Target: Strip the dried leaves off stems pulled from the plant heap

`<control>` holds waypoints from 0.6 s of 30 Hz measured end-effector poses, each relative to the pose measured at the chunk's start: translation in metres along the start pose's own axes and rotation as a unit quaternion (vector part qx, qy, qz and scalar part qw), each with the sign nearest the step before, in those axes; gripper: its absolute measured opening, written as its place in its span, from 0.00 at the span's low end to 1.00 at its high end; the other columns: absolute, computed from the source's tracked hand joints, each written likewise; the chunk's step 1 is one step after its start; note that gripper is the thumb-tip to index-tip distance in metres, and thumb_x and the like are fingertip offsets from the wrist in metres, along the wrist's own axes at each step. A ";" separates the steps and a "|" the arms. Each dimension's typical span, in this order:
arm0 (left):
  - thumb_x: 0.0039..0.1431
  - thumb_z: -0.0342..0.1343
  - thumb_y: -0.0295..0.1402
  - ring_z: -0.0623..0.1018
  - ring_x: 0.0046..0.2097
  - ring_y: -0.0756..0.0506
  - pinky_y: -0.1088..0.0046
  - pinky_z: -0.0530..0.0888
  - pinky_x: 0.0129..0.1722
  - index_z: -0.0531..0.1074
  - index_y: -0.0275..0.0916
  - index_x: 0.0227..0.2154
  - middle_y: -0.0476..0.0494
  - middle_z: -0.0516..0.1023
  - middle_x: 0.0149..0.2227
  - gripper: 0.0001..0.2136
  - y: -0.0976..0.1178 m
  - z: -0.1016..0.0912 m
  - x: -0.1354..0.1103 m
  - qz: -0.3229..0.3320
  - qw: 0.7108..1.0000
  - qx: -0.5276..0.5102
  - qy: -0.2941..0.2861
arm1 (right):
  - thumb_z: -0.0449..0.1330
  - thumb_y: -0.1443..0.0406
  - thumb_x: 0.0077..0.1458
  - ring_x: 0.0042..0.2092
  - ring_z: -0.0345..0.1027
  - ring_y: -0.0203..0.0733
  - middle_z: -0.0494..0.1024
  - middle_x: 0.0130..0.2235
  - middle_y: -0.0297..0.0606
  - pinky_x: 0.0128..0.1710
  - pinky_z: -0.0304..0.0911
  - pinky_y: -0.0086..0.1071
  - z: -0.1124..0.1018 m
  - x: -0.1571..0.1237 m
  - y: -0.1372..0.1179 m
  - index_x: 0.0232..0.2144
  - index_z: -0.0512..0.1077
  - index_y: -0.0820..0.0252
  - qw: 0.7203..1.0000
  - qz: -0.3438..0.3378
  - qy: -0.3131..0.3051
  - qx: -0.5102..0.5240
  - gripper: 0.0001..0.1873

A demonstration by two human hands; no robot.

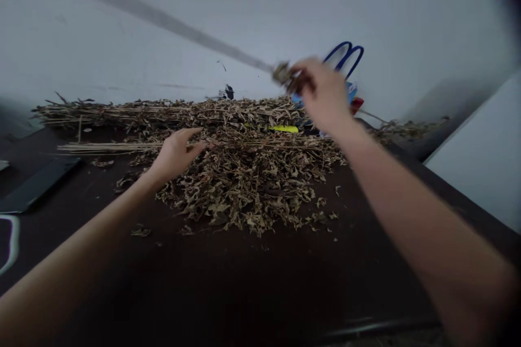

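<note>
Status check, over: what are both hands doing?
Right hand pinching long stalk, raised. Left hand open, resting on dried leaf pile. Blue-handled bag behind, clear of both.

The right hand (323, 95) grips a blurred stalk (171, 21) raised above the worktop (252, 282); the left hand (175, 153) rests flat on the dried leaf pile (240, 173).

A plain indoor workroom, perhaps in a home: a dark table (244, 282) stands against a bare white wall (407, 11), heaped with dried leaves (244, 184) and bundled stalks (106, 147). A blue-handled bag (345, 57) sits at the far side, a flat dark device (36, 184) near the left edge.
</note>
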State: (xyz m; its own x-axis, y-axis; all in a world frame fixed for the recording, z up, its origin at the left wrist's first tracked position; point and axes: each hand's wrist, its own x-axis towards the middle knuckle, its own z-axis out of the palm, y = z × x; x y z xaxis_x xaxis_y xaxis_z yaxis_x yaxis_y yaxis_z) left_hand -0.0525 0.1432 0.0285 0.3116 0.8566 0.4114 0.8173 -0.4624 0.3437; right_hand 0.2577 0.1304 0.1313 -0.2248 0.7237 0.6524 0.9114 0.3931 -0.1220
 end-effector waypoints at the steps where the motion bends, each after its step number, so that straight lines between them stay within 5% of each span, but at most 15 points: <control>1: 0.57 0.52 0.36 0.71 0.52 0.38 0.60 0.69 0.50 0.61 0.35 0.54 0.34 0.69 0.53 0.23 0.015 -0.001 -0.006 -0.047 0.987 -0.156 0.015 | 0.47 0.71 0.62 0.45 0.66 0.40 0.71 0.46 0.41 0.45 0.62 0.41 0.014 -0.006 -0.005 0.47 0.64 0.64 1.000 -0.028 -0.003 0.001 0.13; 4: 0.57 0.53 0.33 0.77 0.43 0.43 0.66 0.75 0.43 0.66 0.36 0.48 0.34 0.70 0.52 0.16 0.051 0.003 -0.018 -0.177 0.833 -0.525 0.010 | 0.45 0.76 0.60 0.44 0.65 0.42 0.73 0.41 0.41 0.43 0.61 0.40 0.059 -0.036 -0.019 0.43 0.67 0.62 0.994 -0.102 -0.026 -0.015 0.15; 8: 0.61 0.48 0.29 0.78 0.35 0.50 0.78 0.76 0.36 0.72 0.32 0.31 0.35 0.77 0.40 0.09 0.063 0.023 -0.020 -0.315 0.624 -0.713 0.049 | 0.47 0.76 0.58 0.40 0.65 0.46 0.72 0.35 0.42 0.39 0.59 0.40 0.091 -0.075 -0.030 0.38 0.68 0.61 0.987 -0.147 -0.050 -0.041 0.13; 14: 0.60 0.44 0.19 0.77 0.31 0.55 0.84 0.76 0.33 0.72 0.34 0.28 0.44 0.77 0.33 0.13 0.054 0.044 -0.028 -0.331 0.587 -0.730 0.115 | 0.46 0.74 0.59 0.51 0.60 0.44 0.71 0.46 0.41 0.52 0.54 0.42 0.075 -0.118 -0.036 0.48 0.64 0.56 0.980 -0.192 -0.036 -0.022 0.17; 16: 0.61 0.43 0.19 0.78 0.31 0.55 0.84 0.77 0.33 0.73 0.34 0.28 0.43 0.78 0.32 0.14 0.054 0.043 -0.033 -0.332 0.585 -0.730 0.124 | 0.48 0.73 0.58 0.53 0.58 0.42 0.69 0.50 0.38 0.54 0.53 0.43 0.068 -0.134 -0.025 0.50 0.62 0.52 0.981 -0.191 0.017 0.033 0.20; 18: 0.61 0.43 0.19 0.77 0.30 0.55 0.85 0.77 0.32 0.74 0.34 0.28 0.43 0.78 0.32 0.15 0.055 0.041 -0.038 -0.331 0.583 -0.731 0.127 | 0.51 0.72 0.56 0.53 0.60 0.43 0.68 0.50 0.37 0.53 0.55 0.45 0.062 -0.149 -0.003 0.51 0.61 0.49 0.984 -0.121 0.099 0.082 0.21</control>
State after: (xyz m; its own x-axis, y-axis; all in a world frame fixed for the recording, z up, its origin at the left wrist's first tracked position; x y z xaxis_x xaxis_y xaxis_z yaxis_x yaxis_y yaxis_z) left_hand 0.0004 0.0942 -0.0025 -0.0710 0.9824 -0.1729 -0.6263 0.0910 0.7743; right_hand 0.2670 0.0567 -0.0116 -0.3417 0.4796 0.8082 0.7677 0.6385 -0.0543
